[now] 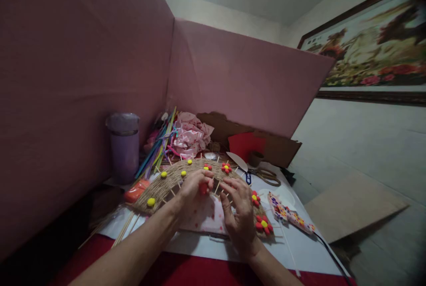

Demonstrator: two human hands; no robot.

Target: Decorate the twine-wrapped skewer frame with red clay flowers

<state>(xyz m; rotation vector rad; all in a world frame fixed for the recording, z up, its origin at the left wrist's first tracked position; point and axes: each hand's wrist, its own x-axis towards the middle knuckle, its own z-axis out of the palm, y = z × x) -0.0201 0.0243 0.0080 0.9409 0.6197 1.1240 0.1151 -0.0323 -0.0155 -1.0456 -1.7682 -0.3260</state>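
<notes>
A jute-wound arch (166, 182) with thin wooden sticks poking out lies on the table, dotted with yellow clay balls (151, 202) and red clay flowers (264, 225). My left hand (193, 188) pinches a small lump of red clay (203, 188) at the arch's inner edge. My right hand (238, 208) rests beside it with fingers spread and slightly bent, its fingertips near the sticks, holding nothing that I can see.
Scissors (266, 174), a purple tumbler (124, 146), coloured straws (156, 153), crumpled pink cloth (191, 137), an orange packet (136, 190) and a flowered paper piece (289, 215) surround the arch. Pink partition walls stand left and behind. A cardboard sheet (353, 206) lies on the floor at right.
</notes>
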